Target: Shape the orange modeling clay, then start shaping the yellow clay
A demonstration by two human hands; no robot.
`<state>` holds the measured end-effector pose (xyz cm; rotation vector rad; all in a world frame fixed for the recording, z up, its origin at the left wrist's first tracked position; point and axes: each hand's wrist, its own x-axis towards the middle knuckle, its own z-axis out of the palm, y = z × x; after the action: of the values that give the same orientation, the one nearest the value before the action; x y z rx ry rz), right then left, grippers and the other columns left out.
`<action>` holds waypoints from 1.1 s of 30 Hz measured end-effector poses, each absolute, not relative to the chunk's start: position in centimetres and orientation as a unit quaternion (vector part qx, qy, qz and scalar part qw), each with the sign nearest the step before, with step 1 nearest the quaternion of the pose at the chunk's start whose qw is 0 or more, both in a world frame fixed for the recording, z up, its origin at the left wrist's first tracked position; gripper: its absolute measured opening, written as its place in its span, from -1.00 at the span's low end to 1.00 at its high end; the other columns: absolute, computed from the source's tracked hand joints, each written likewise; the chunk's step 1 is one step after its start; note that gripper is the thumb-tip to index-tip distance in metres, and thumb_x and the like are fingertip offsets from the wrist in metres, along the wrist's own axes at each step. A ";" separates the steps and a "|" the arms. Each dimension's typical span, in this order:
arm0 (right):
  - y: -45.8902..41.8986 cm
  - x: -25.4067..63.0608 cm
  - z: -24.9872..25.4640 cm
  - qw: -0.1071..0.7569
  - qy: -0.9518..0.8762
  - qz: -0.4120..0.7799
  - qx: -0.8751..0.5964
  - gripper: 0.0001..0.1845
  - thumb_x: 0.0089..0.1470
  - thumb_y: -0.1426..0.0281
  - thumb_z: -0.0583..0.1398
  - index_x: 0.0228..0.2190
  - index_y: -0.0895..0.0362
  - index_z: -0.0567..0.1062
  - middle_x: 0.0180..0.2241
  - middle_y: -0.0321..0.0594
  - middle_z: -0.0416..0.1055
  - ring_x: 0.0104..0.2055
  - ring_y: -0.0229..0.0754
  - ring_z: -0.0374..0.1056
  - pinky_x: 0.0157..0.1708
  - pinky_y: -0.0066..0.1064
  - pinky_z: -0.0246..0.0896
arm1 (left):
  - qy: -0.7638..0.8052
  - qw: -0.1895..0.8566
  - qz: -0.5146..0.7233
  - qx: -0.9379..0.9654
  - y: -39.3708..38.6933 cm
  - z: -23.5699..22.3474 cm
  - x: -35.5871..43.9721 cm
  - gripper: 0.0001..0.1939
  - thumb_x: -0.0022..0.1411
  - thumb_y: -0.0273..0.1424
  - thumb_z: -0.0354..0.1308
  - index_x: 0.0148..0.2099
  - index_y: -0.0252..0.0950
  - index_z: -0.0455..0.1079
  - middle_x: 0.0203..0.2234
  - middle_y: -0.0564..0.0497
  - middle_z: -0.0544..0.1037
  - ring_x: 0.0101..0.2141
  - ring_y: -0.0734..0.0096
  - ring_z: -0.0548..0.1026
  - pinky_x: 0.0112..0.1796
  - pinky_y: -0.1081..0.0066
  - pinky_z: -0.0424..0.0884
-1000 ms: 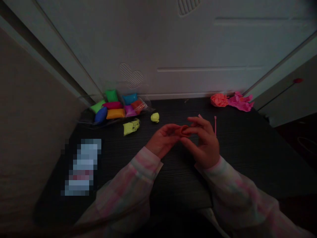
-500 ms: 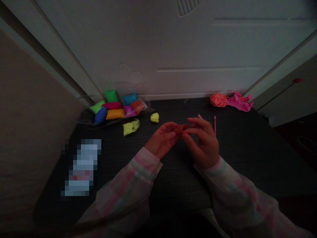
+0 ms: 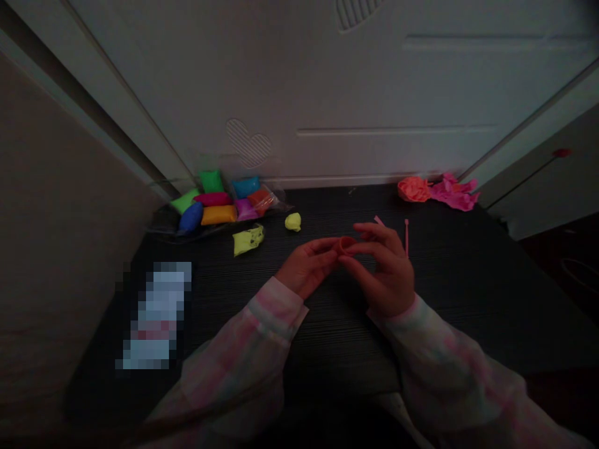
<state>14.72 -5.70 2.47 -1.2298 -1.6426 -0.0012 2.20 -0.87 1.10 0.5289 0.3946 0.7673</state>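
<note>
Over the middle of a dark table (image 3: pixel 449 293), my left hand (image 3: pixel 306 265) and my right hand (image 3: pixel 384 268) meet. Between their fingertips they pinch a small orange-red piece of clay (image 3: pixel 345 244). The fingers of both hands are curled round it. Pastel striped sleeves cover both wrists. A thin pink stick tool (image 3: pixel 407 237) lies just right of my right hand.
Several coloured clay packets in a clear bag (image 3: pixel 218 202) lie at the back left, with a yellow packet (image 3: pixel 248 239) and a yellow clay lump (image 3: pixel 292 221) nearby. An orange clay flower (image 3: pixel 414 188) and pink wrapper (image 3: pixel 453 192) sit at the back right. White door behind.
The clay piece has been worked between the fingertips and looks narrower, more like a thin rim. Both hands have stayed in nearly the same place.
</note>
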 end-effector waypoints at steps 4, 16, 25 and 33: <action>-5.9 14.9 2.5 0.511 -0.693 0.016 -0.509 -0.89 -0.08 0.46 0.14 -0.42 0.06 0.43 -0.21 -0.21 0.30 -0.22 -0.17 0.22 -0.23 -0.22 0.20 | 0.187 0.876 0.364 0.254 -0.9 1.1 2.1 -0.79 -0.14 -0.58 0.20 -0.34 -0.37 0.43 -0.41 0.01 0.51 -0.34 0.48 0.44 -0.18 0.42 0.28; -5.8 14.7 2.5 0.519 -0.690 -0.007 -0.504 -0.93 -0.13 0.44 0.19 -0.47 0.05 0.42 -0.22 -0.24 0.30 -0.22 -0.17 0.23 -0.25 -0.23 0.22 | 0.180 0.877 0.369 0.249 -0.8 1.1 2.1 -0.75 -0.16 -0.64 0.19 -0.34 -0.33 0.42 -0.41 0.05 0.51 -0.33 0.51 0.44 -0.25 0.49 0.31; -5.7 14.8 2.6 0.508 -0.693 -0.014 -0.512 -0.88 -0.19 0.39 0.24 -0.48 0.06 0.41 -0.22 -0.22 0.31 -0.22 -0.15 0.23 -0.25 -0.22 0.22 | 0.189 0.873 0.366 0.262 -0.8 0.8 2.1 -0.70 -0.20 -0.66 0.19 -0.33 -0.30 0.41 -0.38 0.07 0.50 -0.36 0.52 0.44 -0.28 0.49 0.31; -5.8 14.7 2.5 0.522 -0.686 -0.007 -0.507 -0.90 -0.15 0.44 0.21 -0.46 0.06 0.40 -0.23 -0.22 0.30 -0.25 -0.18 0.23 -0.26 -0.24 0.22 | 0.159 0.878 0.379 0.244 -0.7 0.9 2.0 -0.84 -0.07 -0.56 0.15 -0.35 -0.32 0.41 -0.39 0.04 0.51 -0.35 0.54 0.45 -0.30 0.53 0.34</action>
<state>14.72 -5.80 2.51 -1.2142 -1.6445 -0.0172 1.98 -0.73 0.88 0.5092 0.3326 0.7910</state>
